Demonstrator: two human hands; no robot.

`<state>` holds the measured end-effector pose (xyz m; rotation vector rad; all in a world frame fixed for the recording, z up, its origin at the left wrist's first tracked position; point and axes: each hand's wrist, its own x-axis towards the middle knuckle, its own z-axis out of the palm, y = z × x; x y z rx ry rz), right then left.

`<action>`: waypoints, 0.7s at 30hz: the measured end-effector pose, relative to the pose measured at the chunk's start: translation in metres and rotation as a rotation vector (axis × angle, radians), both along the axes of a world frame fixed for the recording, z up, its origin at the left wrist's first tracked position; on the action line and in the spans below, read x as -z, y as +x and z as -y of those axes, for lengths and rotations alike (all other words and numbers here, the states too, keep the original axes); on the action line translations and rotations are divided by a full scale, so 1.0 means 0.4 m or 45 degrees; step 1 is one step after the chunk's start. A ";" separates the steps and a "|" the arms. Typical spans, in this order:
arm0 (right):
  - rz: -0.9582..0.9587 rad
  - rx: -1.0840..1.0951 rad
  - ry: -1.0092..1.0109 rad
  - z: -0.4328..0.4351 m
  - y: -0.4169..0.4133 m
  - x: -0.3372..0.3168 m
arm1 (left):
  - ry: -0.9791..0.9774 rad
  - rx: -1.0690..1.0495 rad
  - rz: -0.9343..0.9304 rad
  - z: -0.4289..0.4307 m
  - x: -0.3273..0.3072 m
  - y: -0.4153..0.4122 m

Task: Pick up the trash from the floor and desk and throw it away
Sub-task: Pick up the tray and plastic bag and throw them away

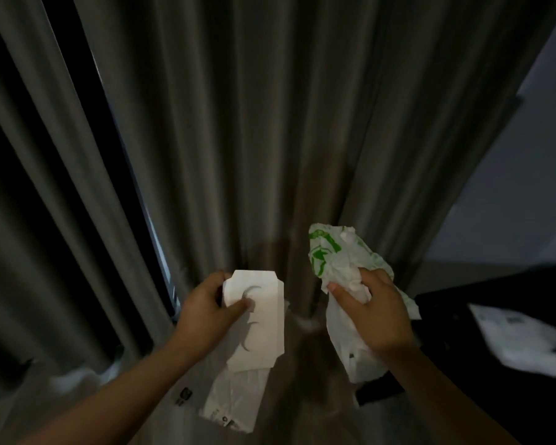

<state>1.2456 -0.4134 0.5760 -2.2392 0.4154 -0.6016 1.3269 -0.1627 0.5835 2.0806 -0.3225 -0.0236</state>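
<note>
Left hand (206, 308) pinches a flat white folded paper packet (260, 319), thumb on its face, with a thin white printed plastic bag (238, 399) hanging below it. Right hand (376, 313) grips a crumpled white-and-green plastic bag (331, 252). Farther right, a crumpled white plastic wrapper (520, 338) lies on the dark worktop (495, 396); a grey pleated curtain (270, 123) hangs behind.

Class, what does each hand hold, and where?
The left hand pinches the white paper packet near its top; the right hand grips the crumpled green-printed bag around its middle.
</note>
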 end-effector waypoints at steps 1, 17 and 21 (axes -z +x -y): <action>0.046 -0.016 0.009 0.012 -0.008 -0.085 | -0.006 0.019 0.048 0.013 -0.086 -0.006; 0.641 0.006 -0.230 0.139 -0.254 -0.945 | -0.392 0.254 0.522 0.175 -0.877 -0.167; 0.702 0.089 -0.306 0.171 -0.313 -1.022 | -0.501 0.293 0.604 0.221 -0.950 -0.206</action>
